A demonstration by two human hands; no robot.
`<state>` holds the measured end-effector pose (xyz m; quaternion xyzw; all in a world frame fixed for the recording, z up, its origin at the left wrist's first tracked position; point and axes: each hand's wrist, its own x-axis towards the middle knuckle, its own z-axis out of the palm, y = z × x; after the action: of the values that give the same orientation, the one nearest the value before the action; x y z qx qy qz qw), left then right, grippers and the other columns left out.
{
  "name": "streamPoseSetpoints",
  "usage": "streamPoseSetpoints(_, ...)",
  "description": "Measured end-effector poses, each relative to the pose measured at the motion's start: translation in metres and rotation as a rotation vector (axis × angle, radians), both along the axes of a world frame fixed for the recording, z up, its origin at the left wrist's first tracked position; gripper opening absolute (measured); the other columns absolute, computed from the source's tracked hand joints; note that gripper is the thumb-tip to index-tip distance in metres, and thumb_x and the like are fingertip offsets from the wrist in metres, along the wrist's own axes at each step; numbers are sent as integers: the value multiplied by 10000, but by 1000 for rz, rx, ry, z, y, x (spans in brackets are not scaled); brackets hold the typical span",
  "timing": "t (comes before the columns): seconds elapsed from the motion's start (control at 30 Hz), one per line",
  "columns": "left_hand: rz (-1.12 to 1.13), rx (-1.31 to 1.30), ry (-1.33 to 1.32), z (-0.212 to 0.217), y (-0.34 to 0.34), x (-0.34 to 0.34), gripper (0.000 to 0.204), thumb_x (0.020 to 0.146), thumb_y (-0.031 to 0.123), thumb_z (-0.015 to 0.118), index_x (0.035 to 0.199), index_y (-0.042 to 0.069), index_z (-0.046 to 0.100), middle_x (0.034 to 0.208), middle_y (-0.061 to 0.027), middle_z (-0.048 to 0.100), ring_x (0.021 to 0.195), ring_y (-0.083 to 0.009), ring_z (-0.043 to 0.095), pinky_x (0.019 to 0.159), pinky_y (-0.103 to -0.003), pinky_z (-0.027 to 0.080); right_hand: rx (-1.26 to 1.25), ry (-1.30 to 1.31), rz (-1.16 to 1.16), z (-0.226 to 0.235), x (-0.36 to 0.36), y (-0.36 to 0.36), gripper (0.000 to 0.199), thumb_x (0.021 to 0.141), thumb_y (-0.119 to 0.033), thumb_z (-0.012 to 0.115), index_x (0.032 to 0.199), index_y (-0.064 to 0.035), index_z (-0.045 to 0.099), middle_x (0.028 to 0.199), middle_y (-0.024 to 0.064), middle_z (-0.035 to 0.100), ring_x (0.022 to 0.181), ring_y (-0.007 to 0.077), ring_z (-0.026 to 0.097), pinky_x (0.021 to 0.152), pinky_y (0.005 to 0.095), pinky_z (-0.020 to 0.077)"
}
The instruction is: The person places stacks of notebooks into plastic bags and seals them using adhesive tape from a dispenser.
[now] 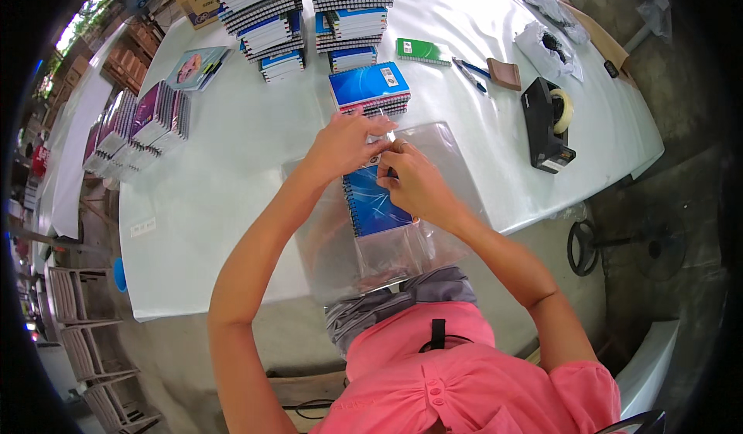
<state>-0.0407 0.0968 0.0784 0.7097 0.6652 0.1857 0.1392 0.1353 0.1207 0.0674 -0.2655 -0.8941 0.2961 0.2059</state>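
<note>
A blue spiral notebook lies in front of me inside a clear plastic bag; its wire binding runs down the left side. My left hand is closed at the notebook's far end, fingertips pinching clear plastic. Close beside it, my right hand is closed too, thumb and fingers bent at the plastic over the notebook's upper right part. The fingers hide that end of the bag, and whether a strip of tape is also between them I cannot make out. Larger clear plastic sheets lie beneath the notebook.
Just beyond my hands sits a short pile of blue notebooks, with tall notebook stacks behind. Purple notebooks stand at the left. A tape dispenser, pliers, a brown block and a green notebook lie rightward.
</note>
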Motion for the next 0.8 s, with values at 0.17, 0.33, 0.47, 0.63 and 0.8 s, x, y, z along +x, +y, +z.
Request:
streamPoseSetpoints(0.17, -100, -143, -127, 4, 13, -3, 613, 709, 281, 758, 1297, 247, 590, 1247, -69, 628, 1131, -302, 597, 961, -408, 468, 97, -12, -61, -3, 3, -10, 80, 767, -25, 641, 821, -24, 582, 880, 137, 584, 863, 349, 585, 750, 454, 428)
streamPoseSetpoints(0.33, -197, -68, -75, -6, 15, -11, 696, 650, 312, 799, 1309, 273, 578, 1284, -82, 605, 1144, -311, 588, 964, -413, 474, 113, 8, -70, -2, 2, -15, 66, 772, -16, 613, 825, -26, 576, 891, 133, 594, 890, 341, 577, 737, 449, 416)
streamPoseSetpoints(0.47, -168, -135, 151, 7, 14, 3, 791, 637, 334, 820, 1365, 314, 511, 1430, -82, 471, 1318, -354, 419, 1073, -507, 352, 200, -59, -77, -6, 0, -12, 86, 776, -18, 616, 845, -29, 567, 898, 129, 587, 910, 325, 571, 749, 446, 414)
streamPoseSetpoints(0.63, -145, -182, 273, 8, 14, 2, 866, 642, 308, 825, 1414, 344, 434, 1513, -72, 360, 1402, -364, 290, 1128, -580, 222, 422, -50, -26, -2, -1, -20, 201, 730, 35, 584, 910, -38, 531, 894, 110, 562, 899, 292, 560, 740, 404, 370)
streamPoseSetpoints(0.8, -176, -171, 234, -1, 19, -5, 885, 655, 271, 822, 1428, 364, 402, 1522, -66, 347, 1403, -370, 290, 1124, -584, 226, 458, -113, 26, 1, 0, -20, 304, 696, 32, 600, 979, -23, 502, 881, 112, 581, 901, 293, 568, 733, 402, 361)
